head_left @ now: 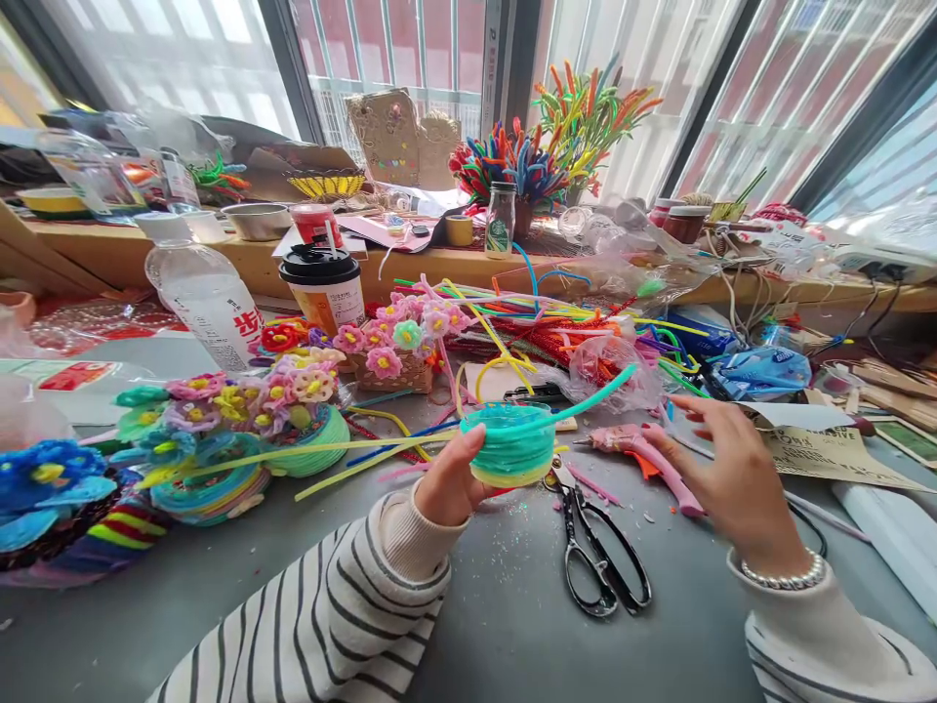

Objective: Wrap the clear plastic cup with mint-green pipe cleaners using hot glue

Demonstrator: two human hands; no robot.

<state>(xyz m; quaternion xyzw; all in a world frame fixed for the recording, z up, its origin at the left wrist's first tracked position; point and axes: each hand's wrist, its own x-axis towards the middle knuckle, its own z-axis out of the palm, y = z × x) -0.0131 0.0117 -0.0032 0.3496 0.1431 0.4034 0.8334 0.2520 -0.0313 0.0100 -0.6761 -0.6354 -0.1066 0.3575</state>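
Two bare hands are noted at the grey table, working around one small cup wound with teal strand over a yellow base. The cup is held clear of the tabletop, mid-scene, just beyond and left of the scissors. The left hand has it pinched at its left side, thumb at the near wall. The right hand stands well apart to the right, fingers spread and loosely curled, with nothing seen between them. From where I stand, I cannot tell whether its fingertips touch the pink glue gun just beyond.

Risks, in my judgement: the free teal tail could spring back and loosen the top coils if the winding lacks tension or adhesive. A hard squeeze by the left thumb could dent the thin wall or push coils off the rim. Should the glue gun be hot, a careless reach near its tip could burn a finger.

Orientation: the cup's mouth faces up, nearly level. It is wider than tall, so its longer dimension runs left to right. The tail leaves the rim toward the right, rising and pointing to the far side.
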